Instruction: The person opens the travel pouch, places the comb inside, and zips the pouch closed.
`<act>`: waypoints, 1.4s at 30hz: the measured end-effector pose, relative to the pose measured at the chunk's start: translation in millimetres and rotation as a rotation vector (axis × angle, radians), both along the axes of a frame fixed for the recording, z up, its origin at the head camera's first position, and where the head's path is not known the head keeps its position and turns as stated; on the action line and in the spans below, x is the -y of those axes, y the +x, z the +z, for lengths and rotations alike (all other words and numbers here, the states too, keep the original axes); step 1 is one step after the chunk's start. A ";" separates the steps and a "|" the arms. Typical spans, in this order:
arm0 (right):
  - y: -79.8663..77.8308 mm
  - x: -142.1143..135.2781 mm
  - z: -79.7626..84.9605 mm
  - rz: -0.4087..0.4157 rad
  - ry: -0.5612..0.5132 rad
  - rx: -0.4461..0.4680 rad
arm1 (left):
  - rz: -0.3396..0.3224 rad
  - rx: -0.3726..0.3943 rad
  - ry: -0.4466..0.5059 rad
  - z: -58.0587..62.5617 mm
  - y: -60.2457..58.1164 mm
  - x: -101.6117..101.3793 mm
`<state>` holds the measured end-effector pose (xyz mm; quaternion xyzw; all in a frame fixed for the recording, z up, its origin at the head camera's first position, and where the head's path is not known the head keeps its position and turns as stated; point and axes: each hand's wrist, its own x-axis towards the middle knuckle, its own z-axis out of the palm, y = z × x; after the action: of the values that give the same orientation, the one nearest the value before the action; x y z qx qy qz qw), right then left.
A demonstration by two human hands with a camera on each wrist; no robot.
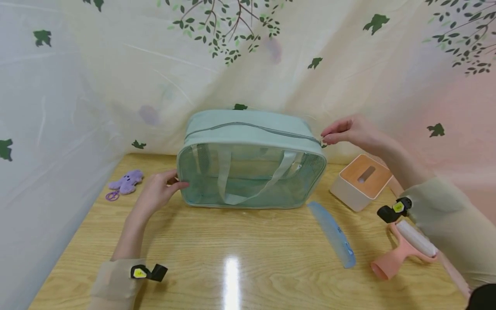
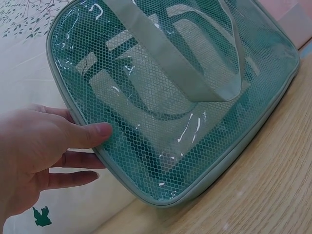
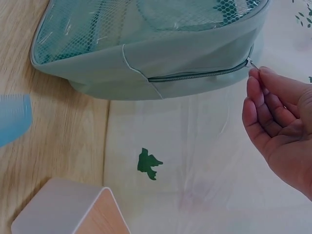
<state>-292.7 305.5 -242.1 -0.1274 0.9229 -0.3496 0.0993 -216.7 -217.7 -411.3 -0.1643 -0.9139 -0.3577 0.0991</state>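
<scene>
A mint-green zip bag (image 1: 252, 168) with a clear mesh front panel and a fabric handle strap (image 2: 170, 58) stands upright at the back of the wooden table. My left hand (image 1: 156, 191) grips its left side edge, thumb (image 2: 100, 133) on the front panel and fingers around behind. At the bag's upper right corner, my right hand (image 1: 356, 133) pinches a small metal zipper pull (image 3: 253, 65) between thumb and forefinger. The zipper (image 3: 200, 75) runs along the top and down the right end, with a stretch of closed teeth showing below the pull.
Left of the bag lies a purple plush toy (image 1: 129, 181) with a purple ring. To the right are a blue comb (image 1: 332, 234), a white tissue box (image 1: 348, 191) with a wood-look lid, and a pink lint roller (image 1: 410, 247). A patterned curtain (image 1: 155, 77) hangs behind the table.
</scene>
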 end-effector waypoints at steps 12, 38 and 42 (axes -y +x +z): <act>-2.7 17.9 19.3 0.043 0.069 -0.045 | -0.003 0.023 -0.022 -1.3 1.0 -4.4; -15.5 64.7 56.9 0.158 0.126 -0.057 | -0.019 -0.053 -0.076 -1.0 0.6 -9.9; -18.6 74.0 60.3 0.175 0.136 -0.069 | -0.020 -0.064 -0.075 -0.6 1.8 -9.0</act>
<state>-311.3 231.4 -181.7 -0.2126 0.9326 -0.2718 0.1058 -215.0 -208.7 -411.9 -0.1886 -0.9214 -0.3186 0.1186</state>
